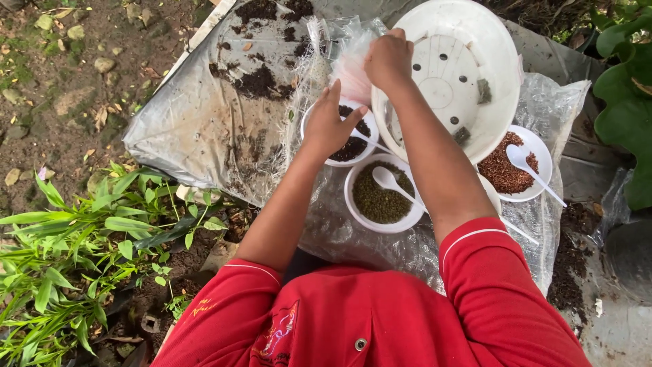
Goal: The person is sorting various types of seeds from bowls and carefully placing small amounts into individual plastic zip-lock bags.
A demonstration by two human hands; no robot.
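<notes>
Right hand (388,60) grips a clear plastic bag (350,64); left hand (328,126) hovers open-fingered over the dark-seed bowl (353,146). Step: handling the bag. Next requires steadying it.

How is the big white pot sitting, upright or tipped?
Tipped. The pot leans toward the camera, showing its holed bottom, with the right hand on its rim.

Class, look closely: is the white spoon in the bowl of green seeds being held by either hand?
No: the white spoon lies alone in the green-seed bowl, both hands above it.
</notes>
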